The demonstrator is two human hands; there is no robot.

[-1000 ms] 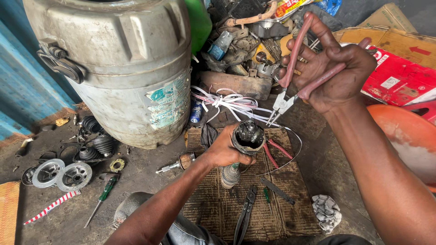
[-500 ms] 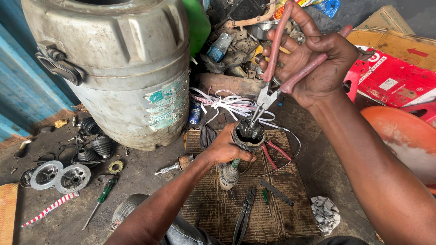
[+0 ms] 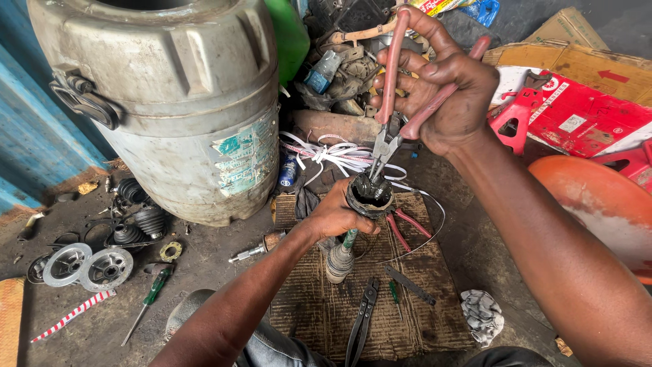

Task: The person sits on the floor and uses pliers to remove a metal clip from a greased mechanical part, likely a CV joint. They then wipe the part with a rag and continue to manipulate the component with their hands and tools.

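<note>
While the left hand (image 3: 336, 217) grips the greasy CV joint (image 3: 369, 194) upright over the woven mat (image 3: 319, 306), the right hand (image 3: 441, 88) squeezes red-handled pliers (image 3: 401, 102). Plier tips touch the joint's top, beside the grey plastic drum (image 3: 170, 102).

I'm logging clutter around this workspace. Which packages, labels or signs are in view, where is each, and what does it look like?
Label: on the grey drum's front, torn, teal and white.
Red carton: far right, flattened, red with a small white sticker.
Brown cardboard: behind the carton, tan with a red arrow.
Wrapper: top edge, yellow and red, beside a blue bag.
Can: by the drum's base, small, blue.
</note>
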